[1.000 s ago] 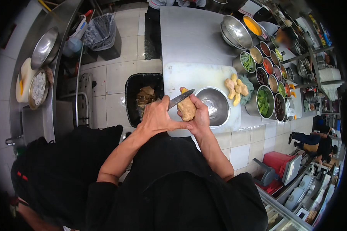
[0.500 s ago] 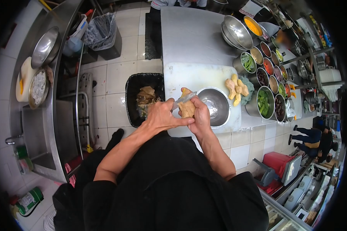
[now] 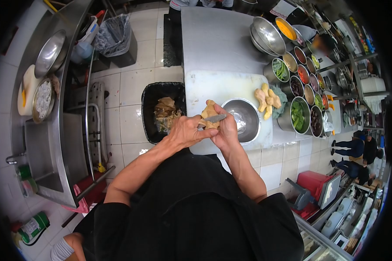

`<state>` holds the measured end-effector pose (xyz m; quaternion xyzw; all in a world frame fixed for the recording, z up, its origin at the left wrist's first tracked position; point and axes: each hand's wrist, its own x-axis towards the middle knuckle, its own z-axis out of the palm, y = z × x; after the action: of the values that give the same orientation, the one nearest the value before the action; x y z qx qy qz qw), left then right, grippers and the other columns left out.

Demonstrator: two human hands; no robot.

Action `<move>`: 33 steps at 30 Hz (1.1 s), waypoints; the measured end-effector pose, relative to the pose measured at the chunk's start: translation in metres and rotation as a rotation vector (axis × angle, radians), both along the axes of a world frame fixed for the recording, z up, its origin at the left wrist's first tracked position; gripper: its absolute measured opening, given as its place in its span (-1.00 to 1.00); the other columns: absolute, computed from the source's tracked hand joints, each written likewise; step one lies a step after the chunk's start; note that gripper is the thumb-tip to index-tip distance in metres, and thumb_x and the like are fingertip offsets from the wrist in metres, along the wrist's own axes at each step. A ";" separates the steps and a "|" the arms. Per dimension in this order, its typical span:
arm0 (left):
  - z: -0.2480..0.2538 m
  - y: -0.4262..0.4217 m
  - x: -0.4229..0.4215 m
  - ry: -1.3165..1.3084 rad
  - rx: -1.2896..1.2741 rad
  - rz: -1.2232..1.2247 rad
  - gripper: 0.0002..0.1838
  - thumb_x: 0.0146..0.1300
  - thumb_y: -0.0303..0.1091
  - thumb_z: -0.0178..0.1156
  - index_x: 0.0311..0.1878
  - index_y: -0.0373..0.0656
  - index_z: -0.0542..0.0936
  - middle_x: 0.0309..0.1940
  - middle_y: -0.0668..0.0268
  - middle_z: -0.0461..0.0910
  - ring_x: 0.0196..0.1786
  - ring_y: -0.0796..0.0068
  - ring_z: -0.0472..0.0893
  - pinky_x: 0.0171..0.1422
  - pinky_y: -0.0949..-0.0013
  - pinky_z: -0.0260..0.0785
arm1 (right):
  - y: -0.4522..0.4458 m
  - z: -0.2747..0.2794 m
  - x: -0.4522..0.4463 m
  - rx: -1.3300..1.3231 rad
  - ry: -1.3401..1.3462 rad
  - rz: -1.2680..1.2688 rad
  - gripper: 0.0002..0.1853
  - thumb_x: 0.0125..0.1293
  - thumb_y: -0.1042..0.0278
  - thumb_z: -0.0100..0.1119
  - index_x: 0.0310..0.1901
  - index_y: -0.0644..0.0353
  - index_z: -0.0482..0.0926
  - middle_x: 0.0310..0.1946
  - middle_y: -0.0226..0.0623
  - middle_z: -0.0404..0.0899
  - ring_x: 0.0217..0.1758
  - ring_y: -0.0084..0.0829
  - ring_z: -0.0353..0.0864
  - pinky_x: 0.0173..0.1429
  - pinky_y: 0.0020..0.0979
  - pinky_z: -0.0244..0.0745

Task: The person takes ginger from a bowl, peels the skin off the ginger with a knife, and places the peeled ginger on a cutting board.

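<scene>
My left hand is closed round a small knife, its handle hidden in the fingers. The blade lies across a piece of ginger root that my right hand grips from the other side. Both hands are over the near part of a white cutting board. Just right of them a steel bowl rests on the board. Beyond it sits a pile of peeled-looking ginger. Left of the board is a black bin with brown peelings inside.
Several steel pots, one holding green leaves, stand on the right of the steel table. Stacked steel bowls are at the back. A sink is at left. A person's arm shows at lower left; others stand far right.
The blade has turned and now lies across the lower part of the ginger. A person's arm and striped sleeve have come into view at lower left. Far-right people have shifted.
</scene>
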<state>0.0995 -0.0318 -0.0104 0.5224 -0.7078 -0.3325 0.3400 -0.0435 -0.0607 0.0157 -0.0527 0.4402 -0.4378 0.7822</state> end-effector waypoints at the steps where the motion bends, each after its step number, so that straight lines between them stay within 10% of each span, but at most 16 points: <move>1: 0.003 0.001 0.000 -0.006 0.003 0.002 -0.19 0.07 0.44 0.13 -0.55 -0.34 0.51 -0.77 0.06 0.47 -0.64 0.05 0.57 -0.52 0.16 0.42 | 0.000 -0.002 0.000 0.008 -0.007 -0.011 -0.61 0.40 0.27 -0.03 0.16 0.30 0.41 -0.16 -0.28 0.46 -0.13 -0.40 0.51 -0.08 -0.34 0.50; 8: -0.009 0.011 -0.009 -0.012 0.070 0.081 -0.20 0.17 0.40 0.06 -0.58 -0.36 0.49 -0.75 -0.02 0.46 -0.61 -0.05 0.57 -0.50 0.09 0.40 | 0.002 -0.006 0.002 0.056 -0.059 -0.144 -0.61 0.40 0.29 -0.04 0.17 0.31 0.38 -0.08 -0.23 0.47 -0.02 -0.32 0.52 0.02 -0.25 0.51; 17: -0.002 0.029 -0.022 0.194 0.361 0.152 -0.29 0.39 0.18 -0.06 -0.55 -0.38 0.53 -0.74 -0.02 0.39 -0.63 0.34 0.42 -0.43 0.19 0.33 | 0.005 -0.020 0.023 -0.403 0.414 -0.414 -0.61 0.46 0.23 -0.13 0.20 0.26 0.35 0.04 -0.20 0.45 0.05 -0.37 0.48 0.15 -0.38 0.41; 33: -0.015 0.020 0.037 0.284 0.852 0.385 -0.21 0.36 0.31 -0.18 -0.63 -0.32 0.45 -0.74 0.20 0.41 -0.58 0.34 0.45 -0.40 0.24 0.28 | -0.010 0.005 -0.016 -0.109 -0.324 0.006 -0.62 0.40 0.05 -0.02 0.00 0.21 0.48 -0.28 -0.29 0.55 -0.35 -0.46 0.52 -0.39 -0.54 0.42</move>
<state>0.1368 -0.0118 -0.0255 0.6859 -0.3460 -0.5917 0.2442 -0.0592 -0.0704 0.0206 -0.0250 0.2837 -0.4616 0.8401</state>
